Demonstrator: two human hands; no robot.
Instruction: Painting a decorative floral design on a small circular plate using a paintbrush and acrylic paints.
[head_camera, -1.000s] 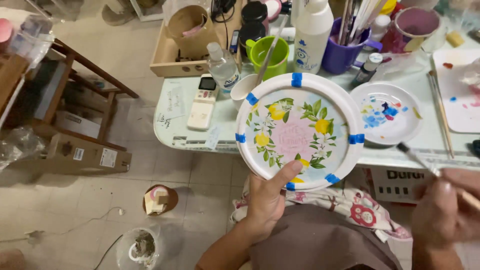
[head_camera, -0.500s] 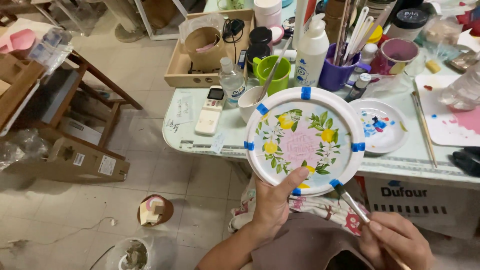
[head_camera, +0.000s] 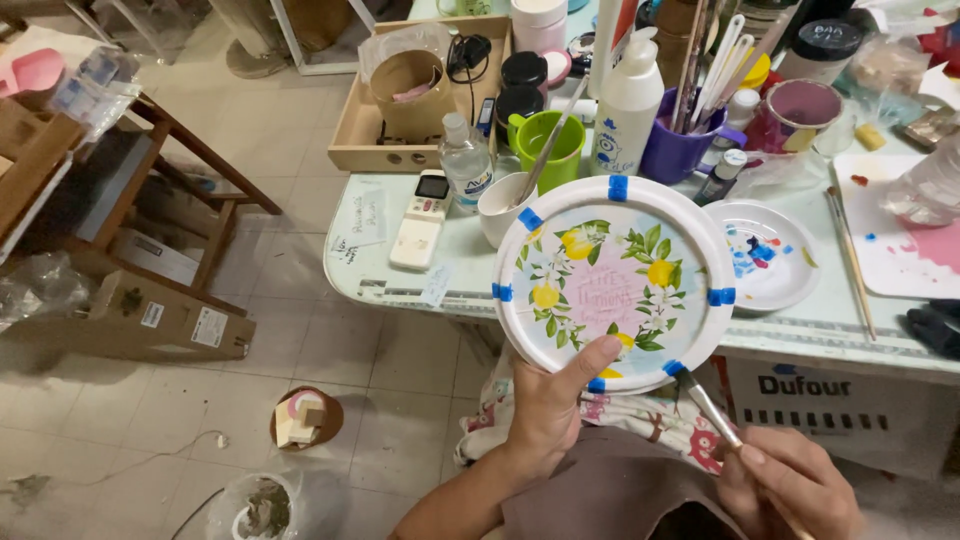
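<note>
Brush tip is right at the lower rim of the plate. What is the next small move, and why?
Probably touch the brush to the rim beside the lower blue tape tab. The left hand holds the painted plate tilted toward the camera, thumb on its lower edge, and the right hand points the bristles there.

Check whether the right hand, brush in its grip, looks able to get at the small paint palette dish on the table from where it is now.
Probably yes. The right hand with the brush sits low, near the lower rim of the painted plate held by the left hand. The palette dish lies beside that plate, uncovered, with open table edge below it.
</note>
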